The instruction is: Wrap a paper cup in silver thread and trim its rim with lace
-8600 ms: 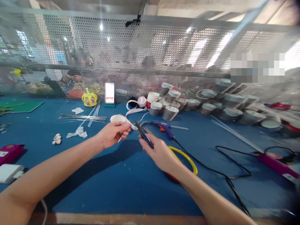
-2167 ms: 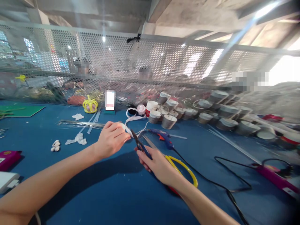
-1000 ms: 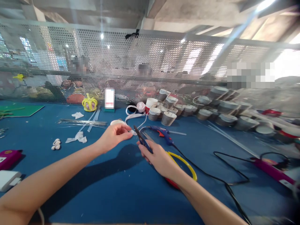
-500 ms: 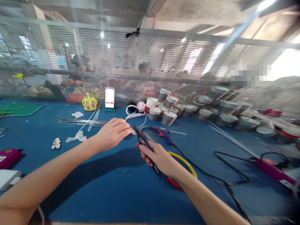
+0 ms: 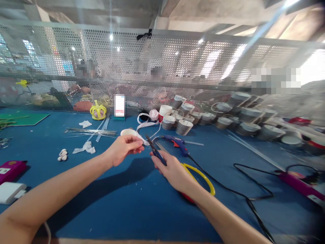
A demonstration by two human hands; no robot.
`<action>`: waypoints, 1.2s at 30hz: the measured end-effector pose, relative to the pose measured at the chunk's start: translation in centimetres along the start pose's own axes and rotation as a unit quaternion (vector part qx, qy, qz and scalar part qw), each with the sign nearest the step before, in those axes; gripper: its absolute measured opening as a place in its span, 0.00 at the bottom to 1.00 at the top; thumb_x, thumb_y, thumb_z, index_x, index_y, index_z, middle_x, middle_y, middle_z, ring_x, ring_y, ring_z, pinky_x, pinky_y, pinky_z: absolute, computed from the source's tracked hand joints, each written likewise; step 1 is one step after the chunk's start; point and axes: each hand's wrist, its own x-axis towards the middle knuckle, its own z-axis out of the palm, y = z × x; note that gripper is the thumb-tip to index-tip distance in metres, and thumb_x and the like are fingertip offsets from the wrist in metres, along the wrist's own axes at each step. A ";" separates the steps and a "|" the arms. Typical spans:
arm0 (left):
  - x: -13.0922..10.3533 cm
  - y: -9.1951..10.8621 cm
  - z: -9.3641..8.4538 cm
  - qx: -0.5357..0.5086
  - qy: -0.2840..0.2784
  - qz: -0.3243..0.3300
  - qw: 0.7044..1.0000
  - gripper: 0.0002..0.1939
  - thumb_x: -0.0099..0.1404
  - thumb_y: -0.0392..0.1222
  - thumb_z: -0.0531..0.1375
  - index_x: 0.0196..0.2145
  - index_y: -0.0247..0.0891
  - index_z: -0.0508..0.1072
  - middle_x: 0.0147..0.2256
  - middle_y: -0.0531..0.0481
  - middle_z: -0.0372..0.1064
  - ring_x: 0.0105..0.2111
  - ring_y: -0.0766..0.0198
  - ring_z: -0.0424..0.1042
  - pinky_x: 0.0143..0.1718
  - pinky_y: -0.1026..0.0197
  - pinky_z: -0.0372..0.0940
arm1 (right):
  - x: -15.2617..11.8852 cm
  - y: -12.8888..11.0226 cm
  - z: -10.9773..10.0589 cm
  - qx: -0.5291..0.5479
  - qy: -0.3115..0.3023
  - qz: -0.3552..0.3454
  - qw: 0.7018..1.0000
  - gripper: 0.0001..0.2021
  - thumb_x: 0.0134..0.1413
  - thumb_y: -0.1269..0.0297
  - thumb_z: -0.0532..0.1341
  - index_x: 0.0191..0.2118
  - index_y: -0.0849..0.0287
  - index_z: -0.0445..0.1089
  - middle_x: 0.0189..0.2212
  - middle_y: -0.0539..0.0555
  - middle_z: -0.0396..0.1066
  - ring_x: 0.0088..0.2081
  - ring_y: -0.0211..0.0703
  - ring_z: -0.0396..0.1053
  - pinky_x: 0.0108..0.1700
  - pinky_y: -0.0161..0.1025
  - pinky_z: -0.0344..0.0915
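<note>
My left hand [image 5: 127,148] is closed in a pinch over the middle of the table. What its fingertips hold, if anything, is too small to make out. Just behind it lies a round white thing [image 5: 128,132], partly covered by the fingers. A loop of white ribbon [image 5: 146,125] runs close to my fingertips. My right hand [image 5: 172,169] grips a pair of pliers [image 5: 158,155] with dark jaws and blue handles. The jaws point up and left, near the left fingertips but apart from them. A blue glue gun [image 5: 179,144] rests beyond my right hand.
Small grey buckets [image 5: 184,127] are heaped at the back right. Thin metal wires [image 5: 91,131] and clear glue sticks [image 5: 103,128] lie left. A lit phone [image 5: 120,106] stands by the mesh screen [image 5: 127,61]. A yellow-and-red hoop [image 5: 207,178] and black cable [image 5: 223,188] lie right.
My left hand has turned and its fingers have curled, uncovering the round white thing behind it. The pliers remain in my right hand, their handles now more hidden by it.
</note>
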 end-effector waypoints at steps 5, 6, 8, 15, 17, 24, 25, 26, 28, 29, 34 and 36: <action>0.0 1.0 -1.7 0.411 0.015 0.389 0.824 0.13 0.56 0.34 0.58 0.41 0.35 0.67 0.42 0.41 0.68 0.44 0.56 0.64 0.43 0.53 0.60 | 0.3 0.4 -0.2 0.126 -0.038 0.047 0.990 0.13 0.52 0.54 0.52 0.33 0.60 0.61 0.20 0.46 0.57 0.18 0.32 0.55 0.19 0.32 0.53; 0.0 1.0 -1.9 0.461 0.031 0.434 0.773 0.10 0.58 0.33 0.57 0.40 0.35 0.67 0.41 0.42 0.68 0.44 0.57 0.64 0.42 0.54 0.61 | 0.3 0.4 -0.2 0.134 -0.043 0.047 0.989 0.13 0.51 0.54 0.52 0.32 0.60 0.60 0.20 0.46 0.58 0.18 0.32 0.55 0.19 0.31 0.53; 0.1 0.8 -2.1 0.510 0.063 0.490 0.704 0.06 0.61 0.33 0.54 0.37 0.35 0.68 0.36 0.44 0.70 0.39 0.60 0.65 0.37 0.57 0.61 | 0.2 0.4 -0.2 0.131 -0.053 0.041 0.989 0.13 0.52 0.53 0.52 0.30 0.59 0.59 0.20 0.46 0.59 0.18 0.32 0.55 0.19 0.31 0.53; -0.1 -0.3 -1.2 0.313 0.087 0.350 0.879 0.07 0.58 0.41 0.59 0.25 0.37 0.71 0.24 0.50 0.69 0.28 0.65 0.64 0.32 0.60 0.58 | -0.3 -0.3 0.0 0.069 -0.062 0.028 0.995 0.12 0.54 0.56 0.51 0.29 0.60 0.60 0.19 0.47 0.59 0.19 0.32 0.56 0.20 0.32 0.55; 0.0 -0.6 -0.4 0.119 0.088 0.161 0.976 0.08 0.56 0.43 0.60 0.25 0.35 0.71 0.22 0.50 0.68 0.25 0.66 0.64 0.30 0.61 0.59 | -0.3 -0.3 0.1 0.040 -0.037 0.019 0.998 0.11 0.54 0.57 0.51 0.30 0.60 0.62 0.19 0.47 0.59 0.19 0.33 0.56 0.20 0.32 0.55; 0.0 0.4 -0.3 0.045 -0.012 0.033 0.998 0.12 0.54 0.45 0.61 0.32 0.34 0.70 0.28 0.46 0.70 0.28 0.64 0.69 0.33 0.58 0.64 | 0.2 0.3 0.0 0.059 -0.017 0.028 0.998 0.12 0.52 0.56 0.52 0.34 0.60 0.64 0.19 0.46 0.59 0.18 0.33 0.56 0.19 0.32 0.55; -0.1 0.7 -0.7 0.140 0.005 0.119 0.983 0.14 0.53 0.42 0.62 0.38 0.36 0.69 0.32 0.46 0.71 0.32 0.62 0.69 0.36 0.57 0.64 | 0.2 0.3 -0.1 0.082 -0.023 0.038 0.996 0.13 0.52 0.56 0.52 0.35 0.61 0.63 0.19 0.46 0.59 0.18 0.33 0.56 0.19 0.32 0.54; -0.2 0.9 -1.0 0.241 0.012 0.216 0.946 0.18 0.51 0.40 0.64 0.41 0.37 0.68 0.38 0.44 0.70 0.39 0.59 0.68 0.40 0.55 0.63 | 0.2 0.4 -0.1 0.101 -0.027 0.049 0.993 0.13 0.52 0.56 0.52 0.35 0.61 0.63 0.19 0.46 0.59 0.18 0.32 0.56 0.19 0.31 0.54; -0.2 1.0 -1.6 0.404 0.026 0.364 0.839 0.13 0.57 0.35 0.59 0.42 0.37 0.68 0.41 0.43 0.68 0.42 0.57 0.66 0.42 0.53 0.62 | 0.2 0.5 -0.2 0.124 -0.037 0.059 0.990 0.13 0.52 0.55 0.52 0.35 0.61 0.62 0.20 0.46 0.58 0.18 0.31 0.55 0.19 0.31 0.54; -0.1 0.9 -1.8 0.458 0.036 0.413 0.787 0.10 0.59 0.34 0.56 0.40 0.36 0.68 0.39 0.44 0.69 0.41 0.59 0.66 0.41 0.54 0.62 | 0.2 0.6 -0.2 0.129 -0.043 0.056 0.989 0.13 0.52 0.55 0.52 0.34 0.61 0.62 0.20 0.46 0.58 0.18 0.31 0.55 0.19 0.31 0.54; 0.1 0.0 -1.9 0.496 0.060 0.515 0.696 0.05 0.63 0.35 0.54 0.33 0.36 0.70 0.30 0.48 0.70 0.33 0.64 0.66 0.36 0.61 0.62 | 0.0 0.4 0.0 0.127 -0.069 0.043 0.989 0.13 0.53 0.54 0.52 0.28 0.59 0.58 0.20 0.46 0.59 0.18 0.30 0.55 0.19 0.31 0.54; 0.0 -0.2 -1.5 0.434 0.068 0.477 0.762 0.06 0.61 0.37 0.55 0.29 0.37 0.71 0.26 0.49 0.69 0.29 0.65 0.65 0.34 0.61 0.62 | -0.1 0.2 0.1 0.111 -0.066 0.044 0.991 0.12 0.53 0.54 0.52 0.29 0.59 0.59 0.20 0.46 0.59 0.18 0.31 0.55 0.19 0.31 0.54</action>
